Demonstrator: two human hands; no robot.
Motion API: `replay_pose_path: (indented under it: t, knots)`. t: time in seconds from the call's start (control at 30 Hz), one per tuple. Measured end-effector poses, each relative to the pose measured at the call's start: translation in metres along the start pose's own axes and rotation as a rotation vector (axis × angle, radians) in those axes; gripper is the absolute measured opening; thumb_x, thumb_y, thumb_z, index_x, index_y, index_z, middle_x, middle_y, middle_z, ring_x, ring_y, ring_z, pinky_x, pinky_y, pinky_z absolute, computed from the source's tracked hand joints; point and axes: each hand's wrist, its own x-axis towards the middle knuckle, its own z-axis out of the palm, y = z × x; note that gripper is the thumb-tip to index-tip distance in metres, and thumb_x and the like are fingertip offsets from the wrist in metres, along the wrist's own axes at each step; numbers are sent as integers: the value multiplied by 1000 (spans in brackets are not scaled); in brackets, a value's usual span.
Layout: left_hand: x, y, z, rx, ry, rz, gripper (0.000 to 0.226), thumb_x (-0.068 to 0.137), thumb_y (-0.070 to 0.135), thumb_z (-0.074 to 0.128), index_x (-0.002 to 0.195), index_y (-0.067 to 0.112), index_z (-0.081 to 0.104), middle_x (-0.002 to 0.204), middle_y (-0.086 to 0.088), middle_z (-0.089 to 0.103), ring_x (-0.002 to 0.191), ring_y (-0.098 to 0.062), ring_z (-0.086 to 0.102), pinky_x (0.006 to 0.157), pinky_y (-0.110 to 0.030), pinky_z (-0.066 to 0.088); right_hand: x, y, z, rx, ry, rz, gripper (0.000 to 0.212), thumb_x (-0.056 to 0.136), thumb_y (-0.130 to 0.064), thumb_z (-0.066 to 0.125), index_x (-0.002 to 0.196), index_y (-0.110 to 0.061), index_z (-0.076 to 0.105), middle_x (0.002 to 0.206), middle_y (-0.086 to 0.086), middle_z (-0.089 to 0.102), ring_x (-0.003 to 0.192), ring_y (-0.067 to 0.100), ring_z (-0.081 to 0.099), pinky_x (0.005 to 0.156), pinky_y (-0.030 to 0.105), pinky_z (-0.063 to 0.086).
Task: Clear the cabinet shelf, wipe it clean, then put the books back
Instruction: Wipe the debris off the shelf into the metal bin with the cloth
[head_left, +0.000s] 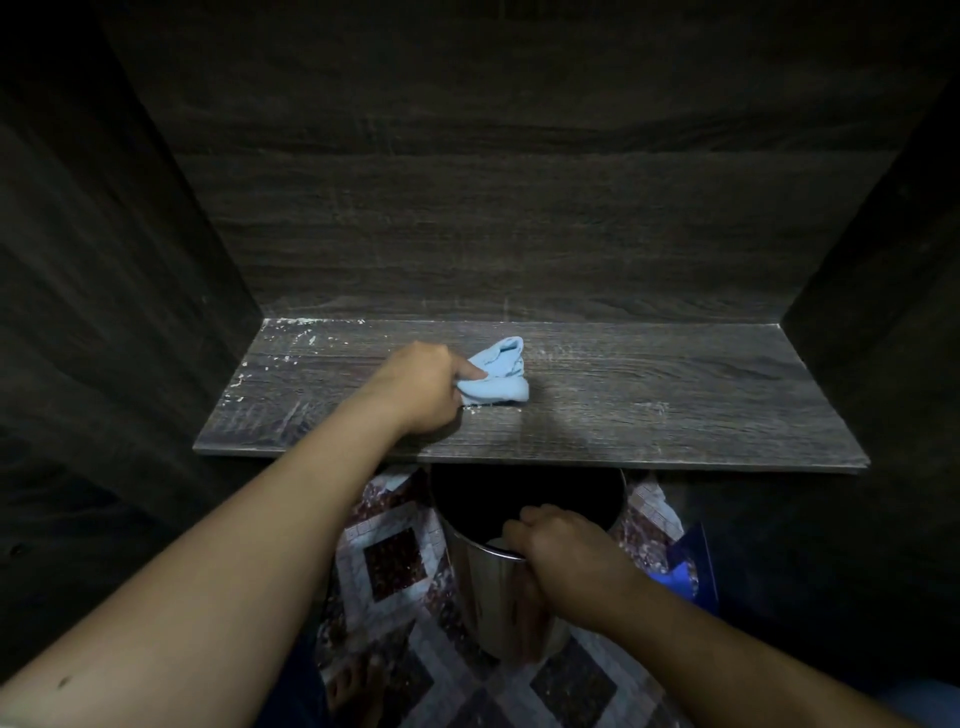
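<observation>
While left fingers (470, 370) clutch cloth (500, 382) on shelf (654, 400), right fingers (519, 531) grip a steel bin (485, 592).

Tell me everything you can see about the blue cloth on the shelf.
The cloth is light blue, soft fabric, crumpled into a loose bunch. It lies on the dark wood-grain shelf, near its middle, among pale dust specks. The left hand grips its left edge, a finger pressed on top. Nothing else touches it; the right hand holds a steel bucket below.

The left arm stretches from the lower left to the centre, where the left hand (423, 387) grips a cloth (498, 376). The right hand (563, 551), at lower centre, curls its fingers over the rim of a bin (480, 592).
</observation>
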Motion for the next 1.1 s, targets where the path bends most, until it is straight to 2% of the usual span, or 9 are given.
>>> replay_pose_path:
  t: [0.23, 0.37, 0.53, 0.63, 0.77, 0.87, 0.93, 1.0, 1.1]
  knots:
    - [-11, 16, -5, -43, -94, 57, 46, 87, 12, 56, 123, 40, 64, 129, 3, 63, 116, -21, 57, 87, -21, 41, -1, -5, -3, -35, -29, -23, 28, 89, -17, 51, 116, -12, 55, 116, 10, 55, 110, 30, 51, 87, 36, 41]
    - [-20, 20, -6, -41, -143, 86, 50, 85, 10, 53, 122, 41, 64, 129, 4, 63, 115, -21, 58, 94, -29, 47, -4, -6, -4, -40, -27, -18, 29, 90, -15, 48, 118, -12, 54, 117, 10, 54, 111, 30, 50, 87, 35, 40]
    - [-32, 24, -4, -86, -181, 120, 53, 83, 6, 50, 116, 44, 67, 114, 6, 70, 91, -15, 67, 81, -29, 54, -5, -7, -4, -49, -32, -30, 32, 85, -17, 54, 117, -11, 56, 115, 12, 56, 109, 33, 52, 86, 37, 42]
    - [-38, 24, -2, -105, -184, 150, 53, 83, 6, 49, 117, 44, 66, 120, 8, 68, 100, -13, 64, 84, -28, 52, -6, -8, -3, -58, -47, -27, 33, 85, -17, 54, 118, -12, 55, 116, 12, 55, 109, 32, 51, 86, 36, 41]
    - [-47, 26, -2, -101, -192, 187, 53, 84, 7, 49, 117, 45, 66, 118, 12, 68, 97, -9, 61, 71, -18, 41, -8, -10, -2, -68, -47, -21, 36, 87, -14, 51, 122, -13, 54, 118, 10, 55, 110, 30, 50, 86, 35, 40]
    - [-51, 21, -1, -206, -221, 190, 52, 83, 4, 50, 115, 41, 68, 114, 13, 69, 102, -5, 62, 84, -23, 49, -11, -13, -3, -79, -44, -28, 37, 88, -13, 49, 125, -12, 53, 120, 11, 54, 111, 30, 50, 88, 36, 41]
    - [-50, 16, -4, -287, -209, 156, 51, 84, 3, 50, 116, 37, 69, 111, 14, 70, 97, 1, 63, 85, -20, 50, -12, -13, -4, -77, -40, -33, 34, 88, -13, 50, 122, -12, 54, 118, 12, 54, 110, 31, 50, 88, 37, 41]
    - [-47, 11, -8, -317, -156, 132, 50, 85, 2, 50, 118, 34, 68, 108, 15, 70, 87, 8, 62, 75, -12, 46, -12, -12, -3, -53, -13, -43, 28, 89, -13, 50, 116, -11, 56, 114, 13, 56, 107, 33, 53, 87, 37, 43]
    - [-34, 7, -10, -282, 4, 99, 47, 88, 5, 52, 125, 31, 64, 121, 8, 67, 103, -7, 63, 77, -10, 37, -12, -10, -4, -56, -7, -37, 26, 91, -12, 47, 116, -11, 55, 115, 12, 56, 109, 32, 52, 88, 37, 42]
